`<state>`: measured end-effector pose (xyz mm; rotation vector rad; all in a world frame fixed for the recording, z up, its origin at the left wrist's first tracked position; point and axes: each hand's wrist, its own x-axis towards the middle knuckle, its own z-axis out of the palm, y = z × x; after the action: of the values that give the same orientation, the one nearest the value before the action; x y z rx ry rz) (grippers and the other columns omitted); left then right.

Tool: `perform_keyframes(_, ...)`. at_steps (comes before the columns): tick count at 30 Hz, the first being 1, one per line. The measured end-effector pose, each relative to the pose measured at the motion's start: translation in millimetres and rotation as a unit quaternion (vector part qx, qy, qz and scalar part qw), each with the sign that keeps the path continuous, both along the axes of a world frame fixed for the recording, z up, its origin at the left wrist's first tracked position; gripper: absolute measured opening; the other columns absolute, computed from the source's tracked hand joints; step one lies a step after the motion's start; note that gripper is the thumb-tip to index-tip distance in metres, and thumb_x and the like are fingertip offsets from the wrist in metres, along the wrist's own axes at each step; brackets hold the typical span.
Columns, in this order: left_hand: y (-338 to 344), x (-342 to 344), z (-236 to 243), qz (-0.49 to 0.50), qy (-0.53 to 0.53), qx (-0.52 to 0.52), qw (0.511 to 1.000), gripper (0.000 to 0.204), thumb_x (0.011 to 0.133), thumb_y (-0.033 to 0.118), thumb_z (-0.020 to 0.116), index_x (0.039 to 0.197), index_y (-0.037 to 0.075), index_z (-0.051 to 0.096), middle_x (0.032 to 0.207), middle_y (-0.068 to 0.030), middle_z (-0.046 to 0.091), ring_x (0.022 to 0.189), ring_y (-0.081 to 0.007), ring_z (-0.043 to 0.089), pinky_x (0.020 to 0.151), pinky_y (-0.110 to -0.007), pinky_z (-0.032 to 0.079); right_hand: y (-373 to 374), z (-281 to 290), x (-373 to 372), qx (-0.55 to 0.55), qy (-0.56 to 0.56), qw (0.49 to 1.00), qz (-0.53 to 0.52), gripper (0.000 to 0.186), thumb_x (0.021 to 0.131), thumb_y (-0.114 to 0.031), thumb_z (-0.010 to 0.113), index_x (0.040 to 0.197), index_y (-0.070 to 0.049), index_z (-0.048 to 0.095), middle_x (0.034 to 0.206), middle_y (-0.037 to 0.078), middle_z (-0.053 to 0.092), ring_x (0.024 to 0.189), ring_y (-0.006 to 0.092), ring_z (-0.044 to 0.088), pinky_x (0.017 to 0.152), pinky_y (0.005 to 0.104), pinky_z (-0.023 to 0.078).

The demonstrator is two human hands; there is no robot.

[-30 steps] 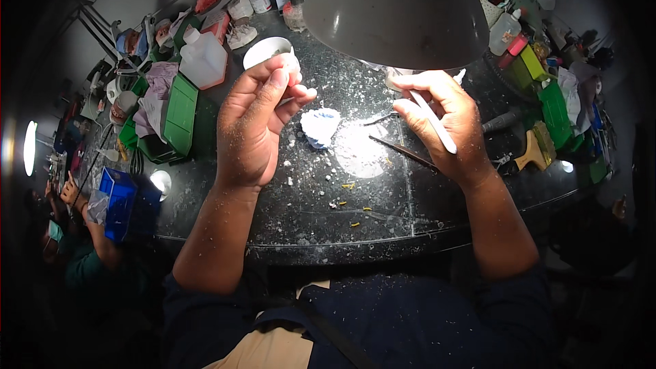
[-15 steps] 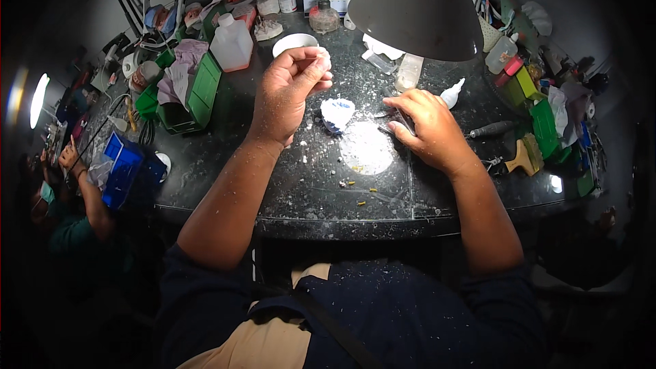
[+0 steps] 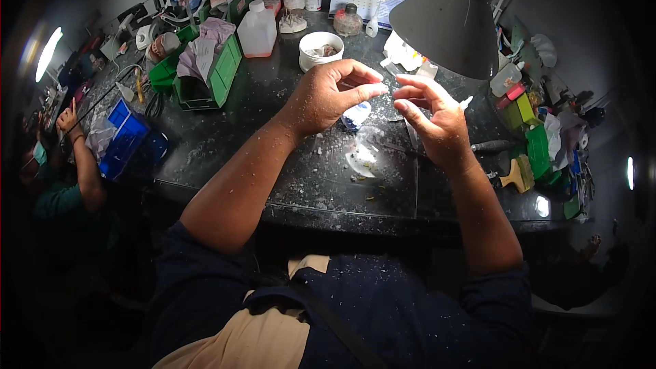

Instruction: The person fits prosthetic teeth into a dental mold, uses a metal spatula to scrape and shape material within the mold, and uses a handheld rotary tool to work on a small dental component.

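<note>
My left hand (image 3: 335, 98) is raised over the bench, its thumb and fingers closed in a pinch around a small white piece (image 3: 383, 87), mostly hidden by the fingertips. Close by on the right, my right hand (image 3: 435, 117) is half curled, thumb apart from the fingers, and nothing shows in it. Beneath them a white-and-blue lump (image 3: 356, 117), seemingly plaster, lies on the bench, partly covered by the left hand. A thin, dark tool (image 3: 398, 148) rests on the bench by the right wrist. Behind the left hand stands a white bowl (image 3: 321, 60) with material inside.
White crumbs litter the dark bench (image 3: 321, 191). A lamp shade (image 3: 447, 31) hangs at the far right. Green bins (image 3: 222, 75), a plastic jug (image 3: 258, 31), a glass jar (image 3: 348, 22) and a brush (image 3: 514, 176) stand or lie around. A co-worker's arm (image 3: 85, 157) shows at left.
My left hand has moved right with the small white piece. My right hand has risen from the bench, leaving the thin tool, and come near the left fingertips. The view has shifted.
</note>
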<state>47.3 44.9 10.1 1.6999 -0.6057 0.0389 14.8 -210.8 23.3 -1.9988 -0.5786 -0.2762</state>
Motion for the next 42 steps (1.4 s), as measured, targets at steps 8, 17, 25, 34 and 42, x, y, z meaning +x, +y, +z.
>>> perform_keyframes(8, 5, 3, 1, -0.108, 0.115, -0.056, 0.986, 0.026, 0.104, 0.015, 0.082, 0.124, 0.003, 0.071, 0.116, -0.0092, 0.077, 0.110, -0.0146, 0.074, 0.101, -0.032, 0.058, 13, 15, 0, -0.064, -0.086, 0.994, 0.030, 0.019, 0.097, -0.018, 0.088, 0.110, -0.005, 0.083, 0.099, 0.009, 0.083, 0.096, 0.0193, 0.080, 0.087, 0.0334, 0.060)
perform_keyframes(17, 20, 2, 2, -0.010, -0.178, 0.337, 0.925, 0.080, 0.081, 0.033, 0.094, 0.150, 0.010, 0.061, 0.146, -0.0182, 0.067, 0.140, -0.0373, 0.061, 0.123, -0.047, 0.044, 0, -28, 1, 0.185, 0.090, 0.977, 0.050, 0.031, 0.095, -0.006, 0.087, 0.123, 0.002, 0.076, 0.120, 0.012, 0.078, 0.108, 0.0168, 0.076, 0.102, 0.0332, 0.062)
perform_keyframes(25, 1, 1, 6, -0.006, -0.120, 0.267, 0.956, 0.066, 0.081, 0.013, 0.089, 0.143, 0.007, 0.066, 0.135, -0.0134, 0.068, 0.132, -0.0298, 0.065, 0.114, -0.042, 0.050, -5, -19, -2, 0.211, 0.083, 0.972, 0.057, 0.027, 0.096, -0.004, 0.084, 0.121, 0.003, 0.077, 0.116, 0.013, 0.079, 0.109, 0.0177, 0.077, 0.102, 0.0340, 0.062)
perform_keyframes(34, -26, -23, -3, 0.026, -0.040, 0.042, 0.998, 0.076, 0.080, 0.007, 0.094, 0.148, 0.003, 0.060, 0.145, -0.0140, 0.064, 0.131, -0.0215, 0.065, 0.106, -0.036, 0.054, -11, -9, -1, 0.104, -0.033, 0.993, 0.045, 0.024, 0.092, -0.010, 0.086, 0.112, 0.002, 0.080, 0.103, 0.015, 0.079, 0.096, 0.0217, 0.078, 0.088, 0.0344, 0.062)
perform_keyframes(42, -26, -22, -11, 0.044, -0.117, 0.051, 0.991, 0.077, 0.077, 0.018, 0.104, 0.142, 0.003, 0.065, 0.130, -0.0127, 0.074, 0.112, -0.0182, 0.072, 0.092, -0.033, 0.059, -6, -8, -7, 0.176, -0.008, 0.984, 0.026, 0.020, 0.097, -0.010, 0.085, 0.113, 0.001, 0.080, 0.106, 0.012, 0.078, 0.097, 0.0180, 0.075, 0.087, 0.0318, 0.061)
